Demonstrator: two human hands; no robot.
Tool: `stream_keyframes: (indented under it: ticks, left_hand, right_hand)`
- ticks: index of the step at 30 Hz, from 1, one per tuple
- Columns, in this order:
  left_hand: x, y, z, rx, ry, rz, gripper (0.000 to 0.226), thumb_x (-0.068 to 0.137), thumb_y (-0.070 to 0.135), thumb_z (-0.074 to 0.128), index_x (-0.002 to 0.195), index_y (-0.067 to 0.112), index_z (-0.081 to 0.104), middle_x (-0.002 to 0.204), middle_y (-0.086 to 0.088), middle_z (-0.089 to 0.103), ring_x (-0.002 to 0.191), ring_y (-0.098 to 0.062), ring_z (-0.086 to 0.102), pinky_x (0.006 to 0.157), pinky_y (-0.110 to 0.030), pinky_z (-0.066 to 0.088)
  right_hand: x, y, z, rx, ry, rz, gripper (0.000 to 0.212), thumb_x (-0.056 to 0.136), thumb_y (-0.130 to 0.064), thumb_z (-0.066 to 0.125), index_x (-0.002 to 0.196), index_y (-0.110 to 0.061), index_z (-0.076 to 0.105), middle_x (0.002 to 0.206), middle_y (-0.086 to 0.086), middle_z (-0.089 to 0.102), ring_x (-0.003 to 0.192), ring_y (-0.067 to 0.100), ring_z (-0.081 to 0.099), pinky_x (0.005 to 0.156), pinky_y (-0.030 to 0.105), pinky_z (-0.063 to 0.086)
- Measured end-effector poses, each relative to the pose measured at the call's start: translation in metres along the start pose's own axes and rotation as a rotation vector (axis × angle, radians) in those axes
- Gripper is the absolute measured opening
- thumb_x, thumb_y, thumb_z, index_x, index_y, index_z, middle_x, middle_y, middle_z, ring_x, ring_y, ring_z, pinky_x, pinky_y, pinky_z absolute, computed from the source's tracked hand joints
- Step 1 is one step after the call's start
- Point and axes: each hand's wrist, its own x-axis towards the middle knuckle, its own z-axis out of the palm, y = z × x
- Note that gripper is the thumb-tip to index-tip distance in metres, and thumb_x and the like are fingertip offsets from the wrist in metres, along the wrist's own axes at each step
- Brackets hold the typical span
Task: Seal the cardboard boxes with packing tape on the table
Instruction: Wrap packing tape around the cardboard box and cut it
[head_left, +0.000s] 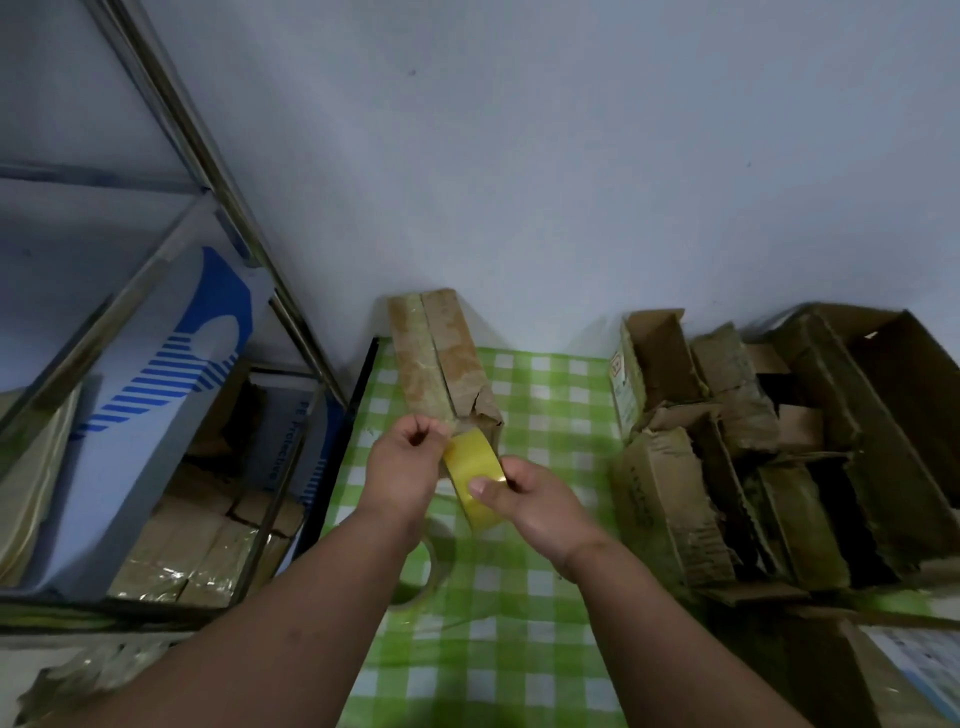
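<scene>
A long narrow cardboard box (439, 353) lies on the green checked tablecloth (540, 613), running away from me, with tape along its top seam. My right hand (530, 506) grips a yellow roll of packing tape (475, 480) just in front of the box's near end. My left hand (408, 462) pinches the free end of the tape at the box's near corner, fingers curled. A second, clear tape roll (426, 571) lies on the cloth under my left forearm.
A heap of worn cardboard boxes (727, 467) fills the table's right side, with a large open carton (883, 395) behind. On the left stands a metal rack (218, 208) holding blue-and-white boxes (171, 374). A pale wall lies behind the table.
</scene>
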Motion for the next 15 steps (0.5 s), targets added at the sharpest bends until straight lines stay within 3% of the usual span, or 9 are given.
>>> stream_keyframes:
  ticks: [4, 7, 11, 15]
  left_hand:
    - [-0.005, 0.017, 0.002, -0.076, 0.030, 0.017, 0.021, 0.096, 0.008, 0.058, 0.076, 0.015, 0.058, 0.070, 0.004, 0.058, 0.061, -0.006, 0.050, 0.046, -0.006, 0.040]
    - [-0.005, 0.029, 0.002, -0.145, 0.033, 0.014, 0.023, 0.094, 0.005, 0.057, 0.073, 0.016, 0.057, 0.068, 0.003, 0.058, 0.059, -0.008, 0.049, 0.051, -0.014, 0.045]
    - [-0.006, 0.040, 0.001, -0.301, 0.020, 0.005, 0.024, 0.094, 0.007, 0.060, 0.073, 0.019, 0.057, 0.068, 0.003, 0.059, 0.060, -0.009, 0.050, 0.053, -0.019, 0.043]
    - [-0.009, 0.045, 0.002, -0.350, -0.023, 0.013, 0.026, 0.095, 0.010, 0.061, 0.072, 0.022, 0.057, 0.068, 0.004, 0.059, 0.066, -0.009, 0.051, 0.065, -0.025, 0.038]
  right_hand:
    - [0.001, -0.011, 0.000, -0.237, 0.068, -0.104, 0.012, 0.092, -0.038, 0.065, 0.085, -0.028, 0.062, 0.077, -0.010, 0.063, 0.074, 0.008, 0.060, 0.072, 0.030, 0.048]
    - [0.002, -0.019, 0.000, -0.373, 0.126, -0.134, 0.020, 0.089, -0.050, 0.061, 0.082, -0.032, 0.057, 0.077, -0.008, 0.063, 0.077, 0.014, 0.061, 0.071, 0.034, 0.048]
    - [0.002, -0.030, -0.001, -0.482, 0.194, -0.099, 0.033, 0.091, -0.056, 0.056, 0.089, -0.023, 0.059, 0.083, -0.005, 0.065, 0.082, 0.019, 0.062, 0.072, 0.033, 0.047]
    - [0.005, -0.032, -0.007, -0.572, 0.233, 0.008, 0.044, 0.089, -0.063, 0.054, 0.099, -0.021, 0.059, 0.095, 0.001, 0.065, 0.092, 0.023, 0.060, 0.072, 0.031, 0.042]
